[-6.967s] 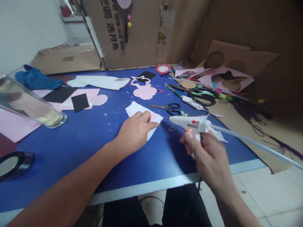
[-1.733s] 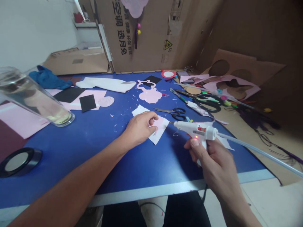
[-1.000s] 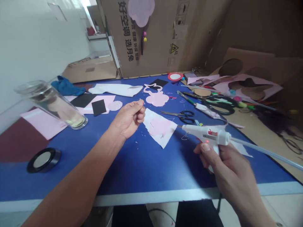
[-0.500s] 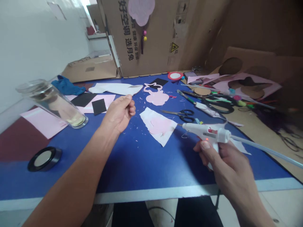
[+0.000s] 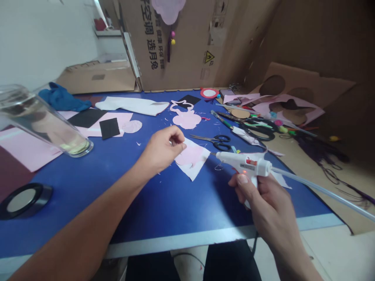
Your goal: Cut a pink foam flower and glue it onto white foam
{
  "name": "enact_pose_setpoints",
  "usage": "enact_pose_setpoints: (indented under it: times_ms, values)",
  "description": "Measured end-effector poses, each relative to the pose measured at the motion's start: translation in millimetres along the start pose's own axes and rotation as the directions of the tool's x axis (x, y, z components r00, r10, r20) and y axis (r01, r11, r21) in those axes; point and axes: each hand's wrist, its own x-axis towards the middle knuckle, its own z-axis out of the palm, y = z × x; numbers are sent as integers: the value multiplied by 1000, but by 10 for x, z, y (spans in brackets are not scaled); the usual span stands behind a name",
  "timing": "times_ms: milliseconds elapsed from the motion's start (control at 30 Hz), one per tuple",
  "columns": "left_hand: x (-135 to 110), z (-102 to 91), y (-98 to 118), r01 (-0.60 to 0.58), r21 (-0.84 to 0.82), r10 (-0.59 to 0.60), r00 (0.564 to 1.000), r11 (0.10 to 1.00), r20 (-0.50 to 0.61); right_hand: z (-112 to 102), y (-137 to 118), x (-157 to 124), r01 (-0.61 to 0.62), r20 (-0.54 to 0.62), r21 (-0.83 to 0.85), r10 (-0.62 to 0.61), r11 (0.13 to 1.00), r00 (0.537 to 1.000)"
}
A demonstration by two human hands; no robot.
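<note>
My right hand [image 5: 271,203] is wrapped round the grip of a white hot glue gun [image 5: 252,163], whose small light glows orange. A clear glue stick [image 5: 319,190] runs out of its back. The nozzle points left, by the right corner of a white piece of cloth or paper [image 5: 191,172]. On that piece lies a pink cut-out [image 5: 187,156]. My left hand [image 5: 166,148] is over the white piece's left side, thumb and fingertips pinched together; what they hold, if anything, I cannot make out. Black-handled scissors [image 5: 221,143] lie just behind the white piece.
A glass of pale liquid [image 5: 68,138] and a black tape roll [image 5: 26,201] stand at left. Pink cloud shapes [image 5: 186,119], black squares [image 5: 109,128] and a white cloth [image 5: 131,105] lie behind. Brushes, large scissors and scraps crowd the right. Cardboard [image 5: 190,74] walls the back.
My left hand has moved right and a little nearer, over the white piece, uncovering a pale round cut-out at left. The view has shifted slightly right; the glue gun stays beside the white piece.
</note>
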Motion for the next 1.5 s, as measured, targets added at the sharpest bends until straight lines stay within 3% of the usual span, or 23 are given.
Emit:
enact_pose_setpoints:
  times_ms: [100,200,567,767,967,1267,1500]
  values:
    - [-25,143,-27,13,48,-19,994,999,108,-4,0,-6,21,10,-7,-21,1000,1000]
    - [-28,223,-83,14,89,-27,988,996,150,-11,-2,-16,38,30,1,-38,999,999]
    - [-19,308,-165,-23,150,-3,986,988,168,-16,-73,-35,-13,82,-13,14,1000,997]
    - [-15,299,-156,-3,197,-35,982,980,187,-22,-40,-22,12,106,-48,-7,999,994]
    - [-2,223,-177,11,96,-37,962,995,271,-29,-44,-20,4,104,-55,2,998,995]
    - [-20,78,-87,-163,151,80,892,975,445,-36,-32,11,48,125,-31,-44,998,991]
    - [-59,125,-69,-152,168,64,895,974,441,-40,-48,11,34,130,-39,-29,999,991]
